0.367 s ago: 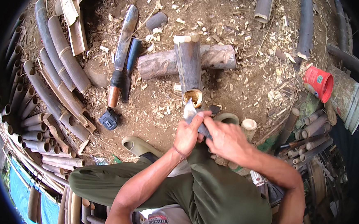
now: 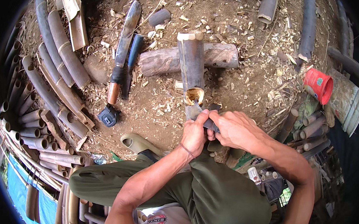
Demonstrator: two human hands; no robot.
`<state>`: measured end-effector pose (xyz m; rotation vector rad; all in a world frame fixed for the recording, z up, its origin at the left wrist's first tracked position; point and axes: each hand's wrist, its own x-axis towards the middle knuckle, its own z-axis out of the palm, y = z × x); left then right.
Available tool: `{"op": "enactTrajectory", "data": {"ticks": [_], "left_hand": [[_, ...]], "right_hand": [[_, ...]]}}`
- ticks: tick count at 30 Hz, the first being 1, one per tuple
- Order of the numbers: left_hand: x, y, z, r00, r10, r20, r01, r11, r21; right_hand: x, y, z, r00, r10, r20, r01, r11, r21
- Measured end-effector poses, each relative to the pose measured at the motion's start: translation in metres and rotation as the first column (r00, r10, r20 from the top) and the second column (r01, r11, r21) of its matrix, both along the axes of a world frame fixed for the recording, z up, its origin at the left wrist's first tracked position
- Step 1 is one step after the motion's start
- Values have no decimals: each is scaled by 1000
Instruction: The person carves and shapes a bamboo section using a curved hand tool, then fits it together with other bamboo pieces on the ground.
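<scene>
A bamboo section (image 2: 191,65) with a cut near rim lies across a thick log (image 2: 160,62), its hollow end toward me. Just below that opening is a knife (image 2: 194,111), its dark blade pointing at the bamboo's near rim. My right hand (image 2: 239,131) is closed around the knife's grey handle. My left hand (image 2: 194,134) is closed on the knife too, the thumb pressed near the base of the blade. Both hands meet above my bent knee. Whether the blade touches the rim is hard to tell.
To the left lie a large machete (image 2: 127,39), a blue-handled tool (image 2: 134,54) and a dark tape measure (image 2: 108,116). Long bamboo poles (image 2: 68,49) rest farther left. A red container (image 2: 319,85) and a whitish bucket (image 2: 346,101) stand right. Pale chips litter the dirt.
The knife blade has turned from its bright face to a darker one, still by the bamboo's near end. My right hand and elbow have shifted slightly right.
</scene>
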<state>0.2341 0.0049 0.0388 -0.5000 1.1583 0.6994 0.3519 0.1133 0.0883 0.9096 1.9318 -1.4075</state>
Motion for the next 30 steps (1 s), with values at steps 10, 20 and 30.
{"op": "enactTrajectory", "data": {"ticks": [10,20,30], "left_hand": [[-36,0,-6,740,-530,-415,600,799,51],[16,14,8,872,385,303,-368,923,-115],[-18,18,-4,834,-504,-223,512,858,-24]], "right_hand": [[-4,-62,-12,880,-473,-53,470,881,-52],[-14,61,-1,918,394,-50,-395,919,-6],[12,-38,-31,825,-565,-8,532,782,-324]]}}
